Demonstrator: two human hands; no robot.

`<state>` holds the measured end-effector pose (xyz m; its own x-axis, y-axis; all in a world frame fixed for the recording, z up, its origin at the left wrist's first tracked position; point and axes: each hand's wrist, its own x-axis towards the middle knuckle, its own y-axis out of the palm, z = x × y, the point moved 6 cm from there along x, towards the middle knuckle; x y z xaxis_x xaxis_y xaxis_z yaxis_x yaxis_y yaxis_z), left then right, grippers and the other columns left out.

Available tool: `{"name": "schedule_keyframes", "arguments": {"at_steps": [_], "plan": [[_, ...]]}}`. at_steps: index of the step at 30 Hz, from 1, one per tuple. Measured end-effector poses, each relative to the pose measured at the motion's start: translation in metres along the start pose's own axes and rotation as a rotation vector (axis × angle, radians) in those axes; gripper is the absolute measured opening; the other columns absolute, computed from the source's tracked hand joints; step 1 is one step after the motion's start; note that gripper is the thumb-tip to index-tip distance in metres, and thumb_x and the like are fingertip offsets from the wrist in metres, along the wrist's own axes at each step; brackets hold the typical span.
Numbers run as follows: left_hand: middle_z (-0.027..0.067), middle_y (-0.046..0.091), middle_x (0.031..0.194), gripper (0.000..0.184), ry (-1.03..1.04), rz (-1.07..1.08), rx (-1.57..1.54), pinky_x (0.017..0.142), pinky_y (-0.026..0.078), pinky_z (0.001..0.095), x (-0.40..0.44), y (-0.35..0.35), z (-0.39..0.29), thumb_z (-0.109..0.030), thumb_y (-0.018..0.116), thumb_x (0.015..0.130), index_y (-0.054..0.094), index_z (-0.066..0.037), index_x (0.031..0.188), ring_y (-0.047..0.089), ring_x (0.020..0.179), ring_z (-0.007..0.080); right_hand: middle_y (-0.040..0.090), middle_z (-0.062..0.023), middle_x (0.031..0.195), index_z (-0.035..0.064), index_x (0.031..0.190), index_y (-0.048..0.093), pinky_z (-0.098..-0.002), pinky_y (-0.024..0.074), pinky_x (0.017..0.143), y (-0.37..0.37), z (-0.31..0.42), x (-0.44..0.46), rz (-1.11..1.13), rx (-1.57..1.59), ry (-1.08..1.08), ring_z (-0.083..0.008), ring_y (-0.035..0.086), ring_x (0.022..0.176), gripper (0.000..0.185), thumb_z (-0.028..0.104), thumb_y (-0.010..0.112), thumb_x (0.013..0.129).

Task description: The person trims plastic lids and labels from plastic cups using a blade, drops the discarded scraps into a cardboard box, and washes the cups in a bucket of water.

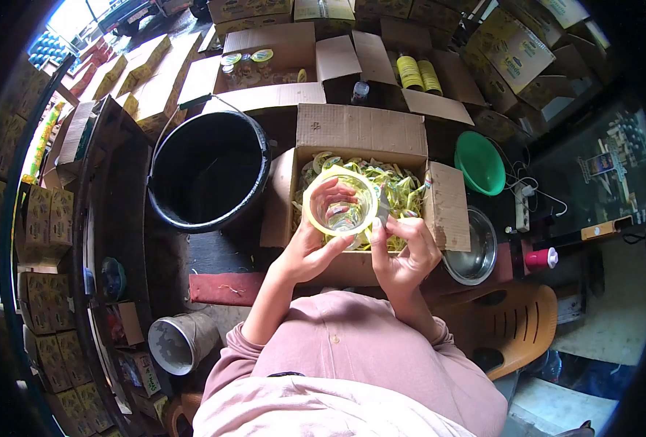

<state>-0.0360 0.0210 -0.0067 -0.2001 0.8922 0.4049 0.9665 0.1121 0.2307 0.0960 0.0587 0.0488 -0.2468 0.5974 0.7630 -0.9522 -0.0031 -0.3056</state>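
A clear plastic cup [343, 207] with a yellow rim is tilted so its open mouth faces the camera. My left hand [310, 244] is wrapped round the cup from the left and below, its fingers showing through the clear wall. At the cup's right side, my right hand [408, 251] pinches a small grey, flat piece [383, 206] between thumb and fingers, close to the rim. Both hands are above an open cardboard box [363, 131] full of yellow-green printed strips or labels [403, 182].
A large black bucket [208, 171] stands left of the box. To the right are a green bowl [479, 163], a metal bowl [474, 247] and a power strip [522, 207]. Behind, an open carton [264, 95] holds cups; yellow bottles [419, 74] stand beside it.
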Motion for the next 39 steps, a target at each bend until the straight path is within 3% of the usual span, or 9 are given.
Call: {"name": "schedule_keyframes", "arguments": {"at_steps": [13, 30, 39], "plan": [[0.0122, 0.043, 0.113, 0.082, 0.026, 0.019, 0.217, 0.091, 0.037, 0.0309, 0.003, -0.003, -0.003, -0.007, 0.071, 0.068, 0.017, -0.003, 0.130, 0.046, 0.106, 0.0201, 0.058, -0.0072, 0.068, 0.0036, 0.082, 0.063, -0.0265, 0.0472, 0.055, 0.001, -0.003, 0.006, 0.016, -0.063, -0.018, -0.0173, 0.059, 0.061, 0.019, -0.004, 0.066, 0.064], [0.0129, 0.045, 0.112, 0.076, 0.002, 0.087, 0.330, 0.093, 0.036, 0.0326, 0.000, -0.006, -0.007, -0.012, 0.071, 0.068, 0.025, -0.001, 0.127, 0.046, 0.105, 0.0221, 0.058, -0.0078, 0.067, 0.0017, 0.080, 0.061, -0.0255, 0.0466, 0.053, 0.005, -0.008, 0.012, 0.064, -0.011, -0.010, -0.0168, 0.058, 0.057, 0.018, -0.006, 0.065, 0.064], [0.0125, 0.046, 0.110, 0.075, 0.014, 0.049, 0.277, 0.091, 0.038, 0.0313, 0.000, -0.008, -0.011, -0.009, 0.070, 0.069, 0.024, -0.002, 0.128, 0.047, 0.104, 0.0207, 0.057, -0.0079, 0.067, 0.0006, 0.075, 0.059, -0.0271, 0.0459, 0.061, 0.000, -0.003, 0.007, 0.064, -0.016, 0.026, -0.0179, 0.057, 0.061, 0.014, -0.006, 0.064, 0.065]]}}
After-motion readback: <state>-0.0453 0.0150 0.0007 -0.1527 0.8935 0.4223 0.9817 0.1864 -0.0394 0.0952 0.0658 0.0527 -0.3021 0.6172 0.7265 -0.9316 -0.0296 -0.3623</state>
